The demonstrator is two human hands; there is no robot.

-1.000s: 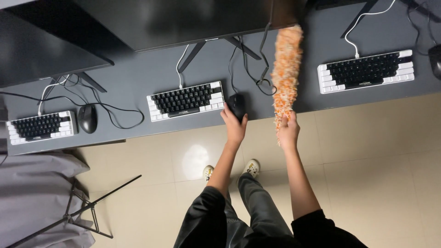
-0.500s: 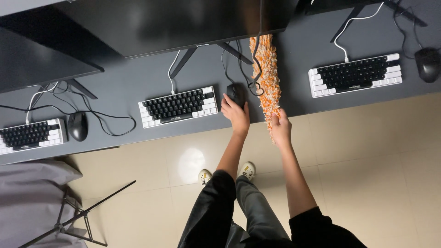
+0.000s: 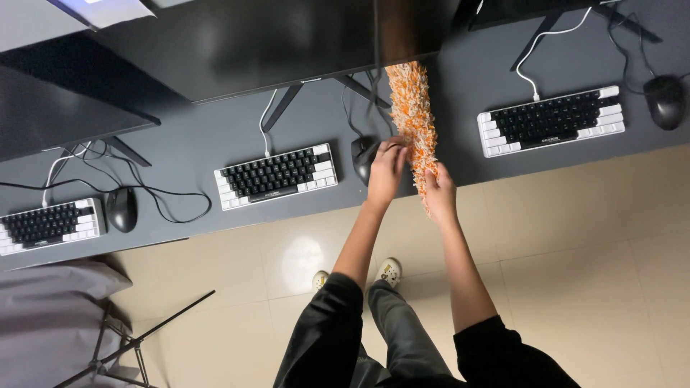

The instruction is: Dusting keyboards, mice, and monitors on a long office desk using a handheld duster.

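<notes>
The right hand [image 3: 440, 192] is clenched around the base of the fluffy orange-and-white duster [image 3: 412, 115], which lies along the dark grey worktop [image 3: 460, 140] and reaches under the black monitor [image 3: 237, 43]. The left hand [image 3: 387, 169] rests just left of the duster, fingers [image 3: 392, 147] curled over the black computer mouse [image 3: 363, 154], apparently gripping it. A sweep left of the duster could snag the thin black cables [image 3: 359, 100] and drag the mouse. Compared with half a second ago, the duster reaches further under the monitor, and the left hand has closed in beside it.
</notes>
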